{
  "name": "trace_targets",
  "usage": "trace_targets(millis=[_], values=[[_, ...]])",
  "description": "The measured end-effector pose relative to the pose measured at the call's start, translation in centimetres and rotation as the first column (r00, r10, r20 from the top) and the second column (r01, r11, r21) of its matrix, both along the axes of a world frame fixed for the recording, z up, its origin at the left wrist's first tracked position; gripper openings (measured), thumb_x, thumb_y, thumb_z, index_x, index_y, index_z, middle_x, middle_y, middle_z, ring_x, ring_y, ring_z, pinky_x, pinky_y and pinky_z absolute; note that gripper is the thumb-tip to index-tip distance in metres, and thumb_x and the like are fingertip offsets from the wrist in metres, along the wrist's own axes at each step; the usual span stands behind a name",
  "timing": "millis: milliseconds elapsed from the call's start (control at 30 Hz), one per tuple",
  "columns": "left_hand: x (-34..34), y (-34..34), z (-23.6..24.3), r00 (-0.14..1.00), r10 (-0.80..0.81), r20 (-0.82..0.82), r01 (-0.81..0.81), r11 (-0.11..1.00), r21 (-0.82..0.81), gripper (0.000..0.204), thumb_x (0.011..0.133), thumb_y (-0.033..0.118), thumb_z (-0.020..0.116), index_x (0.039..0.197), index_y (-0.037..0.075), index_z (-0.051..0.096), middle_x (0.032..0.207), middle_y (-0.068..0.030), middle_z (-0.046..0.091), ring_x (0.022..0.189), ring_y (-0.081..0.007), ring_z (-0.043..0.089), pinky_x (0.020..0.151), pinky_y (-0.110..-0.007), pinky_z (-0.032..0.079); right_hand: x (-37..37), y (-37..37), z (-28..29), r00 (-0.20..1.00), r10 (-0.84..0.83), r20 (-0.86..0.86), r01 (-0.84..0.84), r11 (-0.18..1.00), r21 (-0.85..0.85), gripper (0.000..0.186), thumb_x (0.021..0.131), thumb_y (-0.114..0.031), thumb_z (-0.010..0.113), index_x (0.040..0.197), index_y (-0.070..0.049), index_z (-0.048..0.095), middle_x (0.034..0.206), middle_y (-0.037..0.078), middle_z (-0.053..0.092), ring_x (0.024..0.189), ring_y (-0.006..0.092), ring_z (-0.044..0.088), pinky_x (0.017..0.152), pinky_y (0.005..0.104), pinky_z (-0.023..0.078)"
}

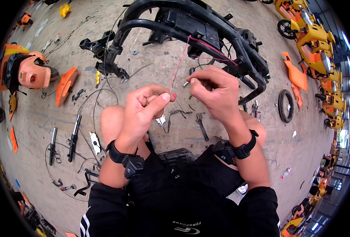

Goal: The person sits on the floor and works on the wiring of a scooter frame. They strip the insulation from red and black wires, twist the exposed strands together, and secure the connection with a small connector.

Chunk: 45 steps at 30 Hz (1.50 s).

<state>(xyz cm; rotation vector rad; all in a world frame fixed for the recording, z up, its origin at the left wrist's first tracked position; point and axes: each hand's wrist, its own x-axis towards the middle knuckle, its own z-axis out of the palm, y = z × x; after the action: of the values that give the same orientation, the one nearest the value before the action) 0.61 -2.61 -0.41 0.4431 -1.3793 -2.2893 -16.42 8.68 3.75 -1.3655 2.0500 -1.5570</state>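
Note:
My left hand (143,104) is closed, with thumb and forefinger pinching a thin red wire (179,63). From those fingers the wire runs up, taut, to the black tubular vehicle frame (171,19) in front of me, and more of it lies along the frame's bars. To the right, my right hand (216,89) is also closed, its thumb and forefinger pressed together. A small silver tip (186,84) shows beside those fingertips; whatever they grip is mostly hidden. Between my knees, a wrench (202,126) lies on the concrete floor.
Orange body panels (66,86) and an orange vehicle part with a lamp (35,73) lie at left. Two black-and-silver tubes (74,138) rest nearby among loose cables. A tyre (285,106) is on the right, before a row of yellow scooters (315,43).

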Motion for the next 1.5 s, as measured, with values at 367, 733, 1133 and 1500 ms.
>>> trace_targets(millis=[367, 733, 1133, 1500], values=[[-0.1, -0.5, 0.0, 0.986, -0.152, -0.065, 0.163, 0.964, 0.211, 0.018, 0.100, 0.013, 0.061, 0.101, -0.004, 0.066, 0.056, 0.0053, 0.046, 0.047, -0.0037, 0.032, 0.047, -0.025, 0.026, 0.3, -0.7, -0.3, 0.500, 0.055, 0.864, -0.236, 0.969, 0.075, 0.037, 0.101, -0.026, 0.063, 0.123, 0.003, 0.067, 0.070, -0.003, 0.054, 0.053, 0.0044, 0.043, 0.046, 0.0206, 0.030], [-0.4, -0.2, 0.5, 0.985, -0.174, -0.014, 0.174, 0.967, 0.188, 0.017, 0.102, 0.012, 0.057, 0.100, -0.004, 0.063, 0.053, 0.0016, 0.043, 0.044, -0.0061, 0.034, 0.045, -0.024, 0.027, 0.2, -0.7, -0.3, 0.411, 0.106, 0.905, -0.224, 0.975, -0.012, 0.031, 0.099, -0.030, 0.067, 0.105, 0.000, 0.070, 0.074, -0.003, 0.059, 0.052, 0.0026, 0.045, 0.044, 0.0197, 0.029], [-0.5, 0.5, 0.6, 0.983, -0.184, 0.018, 0.178, 0.971, 0.162, 0.015, 0.100, 0.010, 0.059, 0.099, -0.004, 0.065, 0.055, 0.0003, 0.050, 0.045, -0.0063, 0.039, 0.045, -0.024, 0.029, -0.1, -0.3, -0.9, 0.336, 0.116, 0.935, -0.259, 0.965, -0.027, 0.025, 0.100, -0.024, 0.065, 0.103, 0.001, 0.069, 0.074, -0.002, 0.057, 0.049, 0.0026, 0.042, 0.043, 0.0194, 0.029], [0.0, 0.7, 1.4, 0.982, -0.178, 0.068, 0.169, 0.978, 0.124, 0.017, 0.100, 0.012, 0.060, 0.099, -0.003, 0.066, 0.054, -0.0006, 0.050, 0.042, -0.0059, 0.038, 0.043, -0.022, 0.026, 0.8, 0.7, -1.1, 0.461, 0.101, 0.882, -0.208, 0.978, -0.003, 0.024, 0.097, -0.024, 0.071, 0.102, -0.001, 0.073, 0.073, -0.003, 0.057, 0.054, 0.0021, 0.044, 0.047, 0.0196, 0.030]])
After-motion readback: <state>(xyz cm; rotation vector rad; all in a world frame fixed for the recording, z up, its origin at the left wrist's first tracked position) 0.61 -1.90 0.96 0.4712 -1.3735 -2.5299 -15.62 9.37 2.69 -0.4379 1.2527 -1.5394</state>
